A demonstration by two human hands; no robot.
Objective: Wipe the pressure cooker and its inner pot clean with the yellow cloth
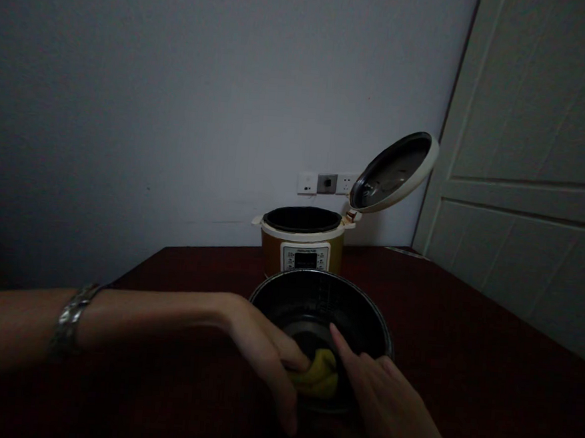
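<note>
A dark inner pot (357, 303) with a pale metal rim stands on the table, its mouth tilted towards me. My left hand (264, 344) reaches over its near left rim and holds a yellow cloth (319, 378) against the inside; the thumb hangs outside the rim. At the near right, my right hand (380, 392) grips the pot's rim, one finger stretched over the inside. Its other fingers are partly hidden. Behind the pot sits a rice cooker (307, 243), its hinged lid (396, 173) raised to the right.
The dark red table (193, 272) reaches back to a pale wall (180, 104). Wall sockets (327, 183) sit just above the cooker. A panelled door (531, 162) rises along the right. The light is dim, and the near table area is very dark.
</note>
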